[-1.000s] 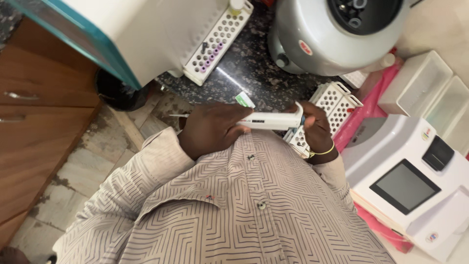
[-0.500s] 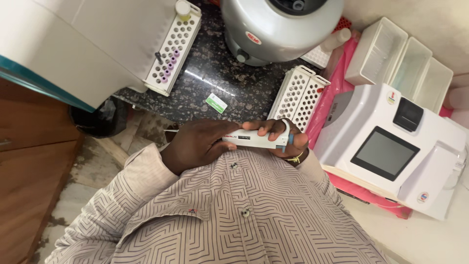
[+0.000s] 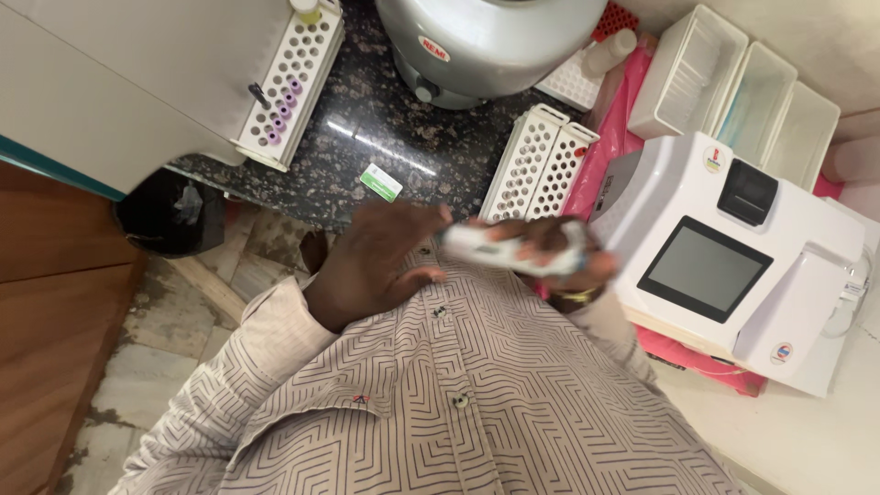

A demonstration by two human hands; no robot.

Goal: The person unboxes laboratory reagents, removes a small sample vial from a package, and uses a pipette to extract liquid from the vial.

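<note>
Landmark: the white screen analyser [image 3: 733,266] at the right of the dark speckled surface [image 3: 403,137]. Well left of it, a big white machine [image 3: 119,82] overhangs the surface edge. Up-left of the analyser sits a grey round centrifuge [image 3: 486,41]. Right above the analyser, three white open bins [image 3: 733,92] in a row. A pink sheet [image 3: 614,137] runs under the analyser's left side. Just left of the analyser, an empty white tube rack [image 3: 541,170]; further left, against the big machine, a second tube rack [image 3: 289,82] with purple-capped tubes. Your left hand [image 3: 376,266] is left of the analyser, over your striped shirt [image 3: 440,403], fingers loosely spread, touching the near end of a white pen-shaped device [image 3: 509,249]. Your right hand [image 3: 559,261], just beside the analyser's left edge, has fingers wrapped round that device; motion-blurred. Small green-white card [image 3: 379,182] lies on the surface, left of the empty rack.
</note>
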